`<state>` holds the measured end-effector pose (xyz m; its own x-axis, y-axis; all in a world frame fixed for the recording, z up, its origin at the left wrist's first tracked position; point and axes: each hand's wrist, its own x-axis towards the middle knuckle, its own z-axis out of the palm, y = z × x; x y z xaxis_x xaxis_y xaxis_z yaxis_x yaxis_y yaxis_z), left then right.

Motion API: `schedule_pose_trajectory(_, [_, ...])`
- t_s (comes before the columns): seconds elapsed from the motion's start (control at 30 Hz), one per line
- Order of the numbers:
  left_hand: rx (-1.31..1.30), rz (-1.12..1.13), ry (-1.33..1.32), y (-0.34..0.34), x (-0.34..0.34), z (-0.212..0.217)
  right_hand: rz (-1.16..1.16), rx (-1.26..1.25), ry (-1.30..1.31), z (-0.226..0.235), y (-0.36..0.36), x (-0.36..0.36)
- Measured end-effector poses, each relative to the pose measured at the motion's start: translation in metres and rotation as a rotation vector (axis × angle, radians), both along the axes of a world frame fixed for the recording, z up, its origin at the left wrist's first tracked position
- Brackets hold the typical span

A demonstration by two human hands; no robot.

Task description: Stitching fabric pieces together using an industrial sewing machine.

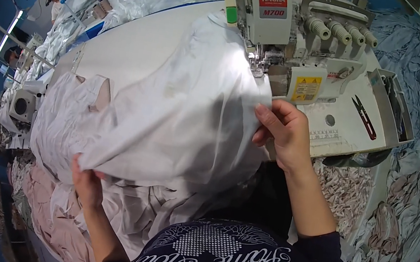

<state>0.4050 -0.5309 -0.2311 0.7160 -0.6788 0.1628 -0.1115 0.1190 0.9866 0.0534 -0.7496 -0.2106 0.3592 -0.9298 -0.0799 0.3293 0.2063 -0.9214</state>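
Observation:
A large piece of white fabric (185, 110) spreads over the sewing table, its far end running up to the needle area of a white overlock sewing machine (271, 13). My right hand (285, 133) pinches the fabric's right edge between thumb and fingers, just below the presser foot (258, 65). Lower left, my left hand (86, 183) grips the near left edge of the same fabric, slightly blurred, with part of its fingers hidden by cloth. Between the two hands the fabric hangs in a loose curve over the table's near side.
Red-handled thread snips (365, 119) lie on the machine's right-hand table, beside a grey tray (395, 102). Heaps of bluish-grey cloth (408, 183) rise at the right. Pink cloth (53, 210) is piled lower left. Other workers and machines stand at the far left.

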Motion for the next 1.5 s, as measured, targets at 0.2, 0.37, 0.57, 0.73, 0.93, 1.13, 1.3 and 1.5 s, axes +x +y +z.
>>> schedule_pose_trajectory(0.2, [-0.504, -0.319, 0.193, -0.002, -0.007, 0.039, -0.008, 0.016, -0.034, 0.002, 0.000, -0.003])
schedule_pose_trajectory(0.37, [-0.653, -0.397, 0.135, -0.019, 0.009, 0.063, 0.002, -0.002, -0.029, 0.002, -0.001, -0.002])
schedule_pose_trajectory(0.57, [-0.802, -0.623, 0.103, -0.065, 0.018, 0.096, 0.029, -0.003, -0.029, -0.002, -0.004, -0.005])
schedule_pose_trajectory(0.73, [-0.809, -0.656, -0.001, -0.101, 0.020, 0.116, 0.037, 0.038, -0.027, 0.001, -0.005, -0.006])
schedule_pose_trajectory(0.93, [-0.897, -0.497, -0.015, -0.140, 0.006, 0.155, 0.031, 0.032, -0.035, 0.000, -0.005, -0.006])
schedule_pose_trajectory(1.13, [-0.952, -0.592, -0.060, -0.177, 0.022, 0.183, 0.039, 0.035, -0.006, -0.001, -0.006, -0.006])
schedule_pose_trajectory(1.3, [-0.937, -0.393, -0.111, -0.210, 0.007, 0.220, 0.048, 0.025, -0.013, 0.000, -0.006, -0.008])
schedule_pose_trajectory(1.5, [-0.791, -0.378, -0.243, -0.249, 0.054, 0.253, 0.047, 0.014, -0.014, 0.000, -0.006, -0.007])
